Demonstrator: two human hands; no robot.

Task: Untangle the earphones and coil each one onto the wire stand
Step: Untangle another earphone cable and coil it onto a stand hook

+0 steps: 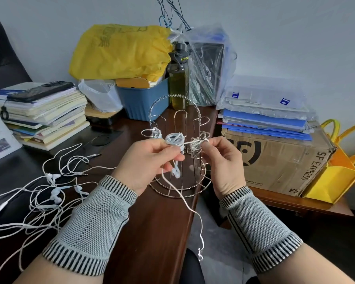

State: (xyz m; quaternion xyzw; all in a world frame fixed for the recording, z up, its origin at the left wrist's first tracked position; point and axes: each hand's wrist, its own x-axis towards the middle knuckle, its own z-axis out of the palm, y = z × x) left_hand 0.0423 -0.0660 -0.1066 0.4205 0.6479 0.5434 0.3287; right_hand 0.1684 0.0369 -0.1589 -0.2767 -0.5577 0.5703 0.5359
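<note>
**Lin:** Both hands are pinching cord. The left hand (150,160) has its fingers curled round a wound bundle (174,139) of white earphone cord, earbuds (176,172) dangling below the fingers. The right hand (223,158) nips the strand just beside a second small coil (196,145) sitting on a hook of the wire stand (179,156).

**Sam:** And the rest of the earphones?

**Lin:** In a loose tangle (49,193) on the dark desk (162,232), well to the left, plugs pointing toward the book stack (43,115). One long tail (193,212) runs from the held bundle down off the desk edge.

**Sam:** That tail worries me.

**Lin:** Me too. If it snags on the stand's base ring or the desk edge while being wound, I'd expect the pull to tip the light stand or drag a coil off its hook.

**Sam:** Anything else?

**Lin:** The two coils sit close, joined by a taut strand. Winding carelessly could loop one cord over the neighbouring hook, and slack tension would probably let the bundle spring open.
</note>
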